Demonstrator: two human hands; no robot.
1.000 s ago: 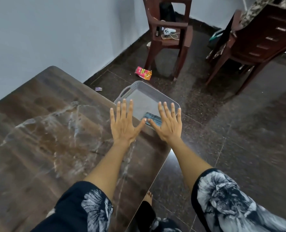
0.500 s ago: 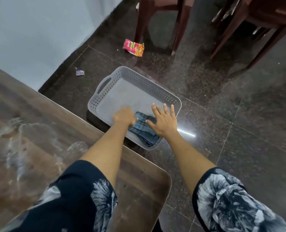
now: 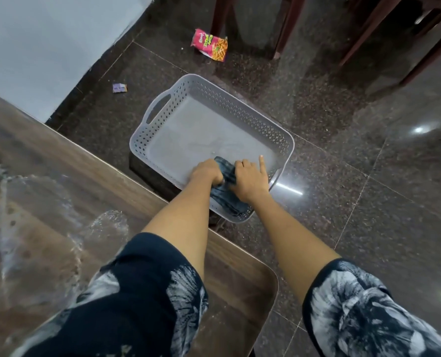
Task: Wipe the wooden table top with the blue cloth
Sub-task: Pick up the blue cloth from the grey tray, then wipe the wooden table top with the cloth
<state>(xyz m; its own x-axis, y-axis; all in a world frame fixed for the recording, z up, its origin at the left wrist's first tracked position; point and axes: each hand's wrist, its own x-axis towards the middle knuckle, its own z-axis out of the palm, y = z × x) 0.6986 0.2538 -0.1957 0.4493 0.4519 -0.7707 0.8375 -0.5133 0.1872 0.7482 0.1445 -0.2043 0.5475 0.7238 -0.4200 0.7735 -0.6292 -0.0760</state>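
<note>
Nearest, at 6 to 9 o'clock, the wooden table top [image 3: 59, 191] fills the lower left, brown with a rounded corner at 6 o'clock and pale, cloudy smears across its left part. Two forearms in dark sleeves [image 3: 147, 292] with a white leaf print reach over its edge toward 12 o'clock.

Just past the table edge, a grey perforated basket [image 3: 273, 130] sits on something dark and low, its handle slot at 10 o'clock. In its near right corner lies the blue cloth [image 3: 227, 199], crumpled. The left hand [image 3: 206, 172] has its fingers curled down into the cloth's upper end, gripping it. The right hand [image 3: 250, 179], touching the cloth from the right, holds it with curled fingers while the index finger points straight out toward 12 o'clock.

The floor [image 3: 369, 202] is dark, polished speckled stone with thin pale joints and bright light reflections at 3 o'clock. Farther out, a small purple scrap [image 3: 119, 87] lies at 10 o'clock near the pale wall [image 3: 46, 42], a pink snack packet [image 3: 210, 45] at 12 o'clock, and brown chair legs [image 3: 282, 24] stand beyond it.
</note>
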